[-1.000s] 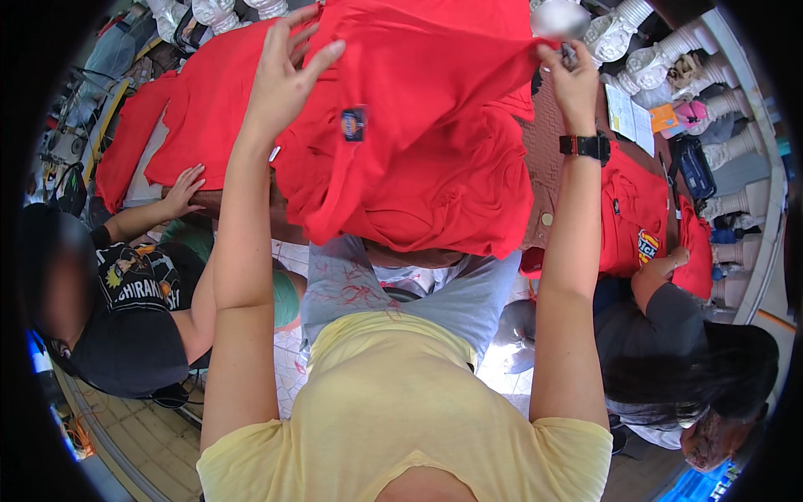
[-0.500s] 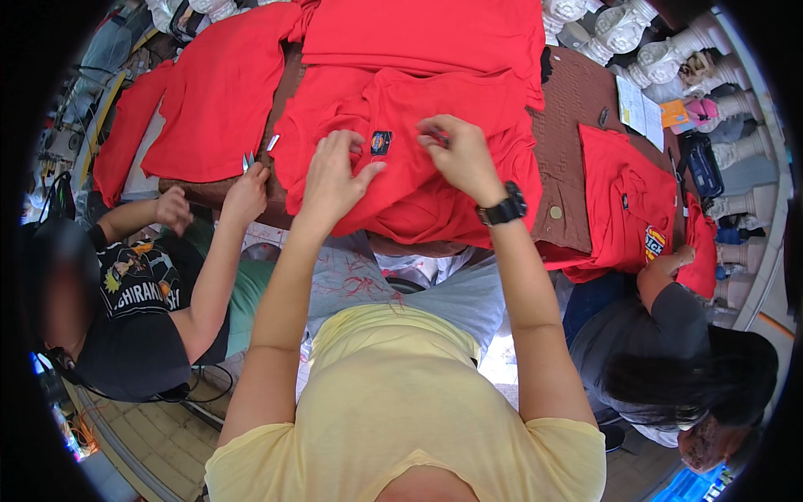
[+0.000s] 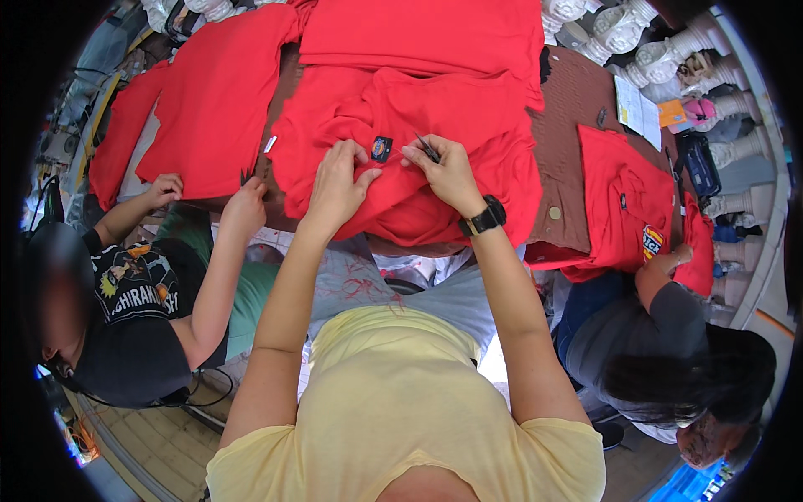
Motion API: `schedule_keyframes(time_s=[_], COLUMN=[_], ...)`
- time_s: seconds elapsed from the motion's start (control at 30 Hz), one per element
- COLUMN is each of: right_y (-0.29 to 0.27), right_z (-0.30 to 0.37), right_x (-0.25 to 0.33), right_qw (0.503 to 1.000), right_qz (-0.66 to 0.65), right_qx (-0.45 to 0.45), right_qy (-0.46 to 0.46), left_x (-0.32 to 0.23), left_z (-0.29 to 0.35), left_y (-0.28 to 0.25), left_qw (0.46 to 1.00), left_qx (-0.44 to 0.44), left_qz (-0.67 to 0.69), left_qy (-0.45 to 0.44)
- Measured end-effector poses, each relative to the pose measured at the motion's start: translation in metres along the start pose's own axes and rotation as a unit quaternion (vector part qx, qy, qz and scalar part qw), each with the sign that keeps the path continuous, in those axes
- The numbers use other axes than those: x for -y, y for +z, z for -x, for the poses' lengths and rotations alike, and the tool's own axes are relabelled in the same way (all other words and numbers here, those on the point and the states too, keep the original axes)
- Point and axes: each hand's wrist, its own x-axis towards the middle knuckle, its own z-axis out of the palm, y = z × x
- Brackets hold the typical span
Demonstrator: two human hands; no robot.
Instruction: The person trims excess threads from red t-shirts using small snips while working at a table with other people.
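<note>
In front of me a red shirt lies bunched on the table, with a small dark neck label facing up. My left hand rests on the cloth just left of this label, fingers bent and thumb apart. Dark pointed thread snips stick up from my right hand, whose fingers are closed round them. That hand is close to the label's right side, over the shirt.
A brown cloth covers the table, and another red shirt pile lies beyond. On the left a co-worker holds a small dark pointed tool at red cloth. Another co-worker handles a red shirt on the right. White ornate pedestals stand behind.
My right hand has come down and a little left toward the label, and its snips now point up clear of the fingers. My left hand has shifted slightly nearer me.
</note>
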Motion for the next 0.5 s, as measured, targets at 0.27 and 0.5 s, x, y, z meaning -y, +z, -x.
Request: schedule_keyframes(time_s=[0.27,0.5], right_y=[0.003,-0.013], right_z=[0.053,0.102], right_x=[0.039,0.070], right_qw=[0.997,0.866], right_qz=[-0.054,0.267], right_qx=[0.041,0.388], right_qy=[-0.019,0.168], left_x=[-0.038,-0.037], left_z=[0.005,0.033], left_y=[-0.009,-0.069], left_qw=[0.975,0.994], left_qx=[0.063,0.054], left_qz=[0.102,0.094], left_qy=[0.187,0.000])
